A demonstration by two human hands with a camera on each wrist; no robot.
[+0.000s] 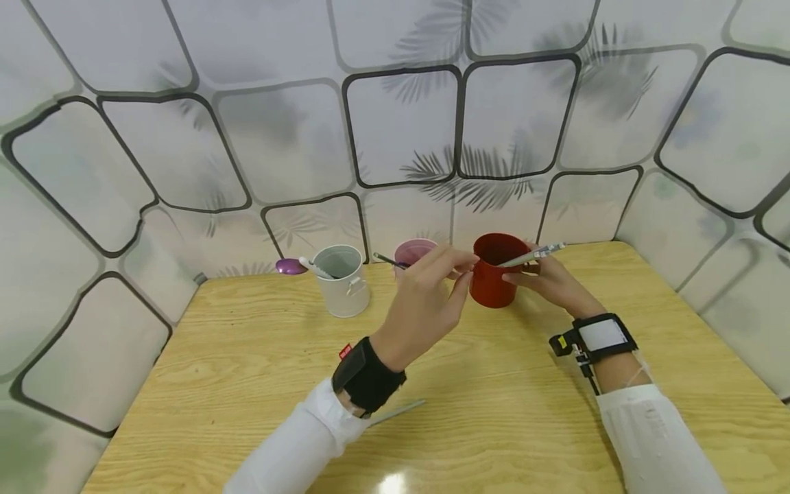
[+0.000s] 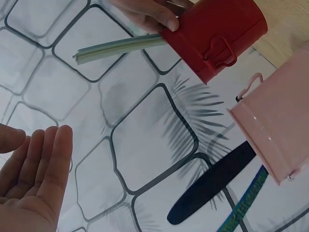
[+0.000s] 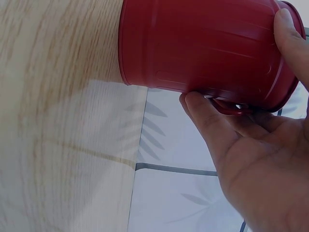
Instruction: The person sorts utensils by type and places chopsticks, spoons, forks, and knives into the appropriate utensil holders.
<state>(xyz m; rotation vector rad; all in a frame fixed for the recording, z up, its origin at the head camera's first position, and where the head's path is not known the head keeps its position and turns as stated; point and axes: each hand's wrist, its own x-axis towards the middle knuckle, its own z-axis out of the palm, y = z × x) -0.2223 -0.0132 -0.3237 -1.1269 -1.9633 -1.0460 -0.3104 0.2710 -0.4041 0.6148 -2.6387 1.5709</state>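
A small red metal pail (image 1: 494, 285) stands upright at the back of the table. My right hand (image 1: 558, 281) grips it, the thumb near the rim and fingers around the small side handle (image 3: 231, 107). Pale green, straw-like sticks (image 2: 120, 50) lean out of its mouth. My left hand (image 1: 422, 298) hovers just left of the red pail, its fingers (image 2: 60, 159) fairly straight and holding nothing. Partly behind the left hand is a pink pail (image 2: 285, 111). A dark blue flat, round-ended piece (image 2: 210, 183) and a green-blue patterned stick (image 2: 246, 198) stick out of it.
Left of the pink pail is a white pail (image 1: 345, 295) with a purple spoon (image 1: 291, 266) and a white handle-like piece (image 1: 316, 268) leaning out. A thin grey-green stick (image 1: 398, 412) lies on the wooden table (image 1: 247, 384) near my left forearm. Patterned cloth (image 1: 296, 137) hangs behind.
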